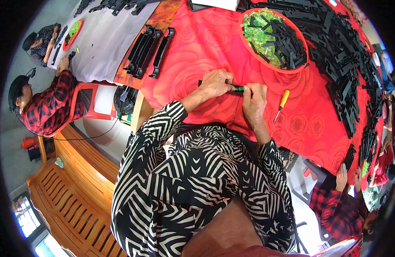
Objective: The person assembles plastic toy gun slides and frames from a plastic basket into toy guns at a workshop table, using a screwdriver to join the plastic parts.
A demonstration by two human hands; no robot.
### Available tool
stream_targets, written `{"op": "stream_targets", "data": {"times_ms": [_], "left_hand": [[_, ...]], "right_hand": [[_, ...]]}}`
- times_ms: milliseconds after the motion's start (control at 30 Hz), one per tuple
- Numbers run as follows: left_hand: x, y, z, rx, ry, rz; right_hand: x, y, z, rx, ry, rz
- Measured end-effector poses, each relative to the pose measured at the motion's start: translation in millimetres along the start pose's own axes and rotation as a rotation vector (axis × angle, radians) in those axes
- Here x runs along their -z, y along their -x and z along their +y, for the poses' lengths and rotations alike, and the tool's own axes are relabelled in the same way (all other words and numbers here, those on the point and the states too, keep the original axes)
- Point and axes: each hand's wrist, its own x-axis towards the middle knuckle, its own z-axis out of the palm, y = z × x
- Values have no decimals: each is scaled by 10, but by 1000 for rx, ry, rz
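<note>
A long black plastic strip (237,92) lies across the red cloth in front of me, largely covered by my fingers. My left hand (216,83) is closed over its left part, fingertips bent down onto it. At its other end, my right hand (254,99) pinches the strip with thumb and fingers. Between the two hands shows a small green piece (239,88) against the strip; whether it is seated in it I cannot tell. To the right of my right hand lies a screwdriver (283,103) with a yellow handle.
A red-rimmed round basin (245,46) holds green clear pieces and small black pieces. Long black parts (144,51) lie side by side at the left, and a large heap of black strips (334,47) covers the right. Co-workers sit left and right; a wooden bench (73,188) stands lower left.
</note>
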Motion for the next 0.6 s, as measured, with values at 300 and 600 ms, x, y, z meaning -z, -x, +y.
{"op": "stream_targets", "data": {"times_ms": [300,600], "left_hand": [[44,301,-189,-60,454,44],[-1,502,58,117,720,17]], "right_hand": [[505,191,-94,-423,-413,394],[368,341,241,-367,31,5]]}}
